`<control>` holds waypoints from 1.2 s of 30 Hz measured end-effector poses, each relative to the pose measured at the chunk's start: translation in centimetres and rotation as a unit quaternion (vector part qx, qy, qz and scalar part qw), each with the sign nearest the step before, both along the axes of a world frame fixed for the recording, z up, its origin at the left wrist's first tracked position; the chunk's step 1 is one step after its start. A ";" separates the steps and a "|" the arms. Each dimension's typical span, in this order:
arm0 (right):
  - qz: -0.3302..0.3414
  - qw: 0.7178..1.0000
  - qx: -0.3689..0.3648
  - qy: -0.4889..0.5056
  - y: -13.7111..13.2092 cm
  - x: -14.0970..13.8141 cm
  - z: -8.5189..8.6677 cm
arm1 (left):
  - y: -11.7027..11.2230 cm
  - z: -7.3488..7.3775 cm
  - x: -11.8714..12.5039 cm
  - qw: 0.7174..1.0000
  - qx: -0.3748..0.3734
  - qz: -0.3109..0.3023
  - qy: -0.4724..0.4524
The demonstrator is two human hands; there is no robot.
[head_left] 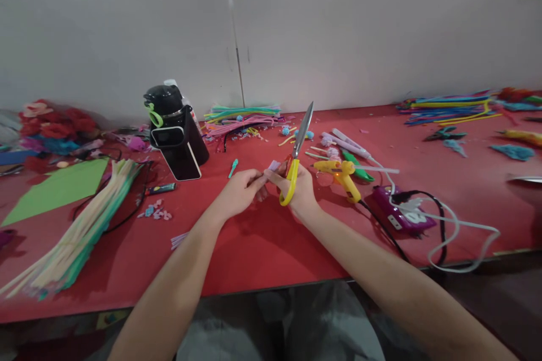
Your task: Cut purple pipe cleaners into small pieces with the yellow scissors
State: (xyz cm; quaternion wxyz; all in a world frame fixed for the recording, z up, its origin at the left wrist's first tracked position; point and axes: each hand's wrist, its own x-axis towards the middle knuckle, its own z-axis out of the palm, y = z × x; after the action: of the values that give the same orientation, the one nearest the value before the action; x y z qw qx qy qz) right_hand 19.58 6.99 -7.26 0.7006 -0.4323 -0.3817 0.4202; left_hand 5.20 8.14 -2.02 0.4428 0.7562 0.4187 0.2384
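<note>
My right hand is closed with the yellow-handled scissors hooked in it, blades pointing up and away from me. Its thumb and fingertips meet those of my left hand, which is pinched closed. Between the fingertips shows a small bunch of short lilac pipe cleaner pieces; the fingers hide part of it. More cut lilac pieces lie beside my left forearm. To the right of the scissors lies a yellow glue gun with an orange light on.
A purple power strip with looped cables sits at right. At left are a black tumbler, a phone-like device, cream-and-green pipe cleaners and green paper. Colourful pipe cleaners lie along the white partition.
</note>
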 end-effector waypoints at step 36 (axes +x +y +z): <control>-0.003 0.999 0.017 -0.028 0.5 0.4 0.0 | 0.8 -0.3 -1.4 0.998 0.059 0.005 0.037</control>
State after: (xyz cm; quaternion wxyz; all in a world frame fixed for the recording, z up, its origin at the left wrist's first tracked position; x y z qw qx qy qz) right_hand 20.01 7.45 -7.29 0.6981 -0.4327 -0.4072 0.3995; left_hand 3.80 8.93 -2.35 0.3806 0.7870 0.4236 0.2371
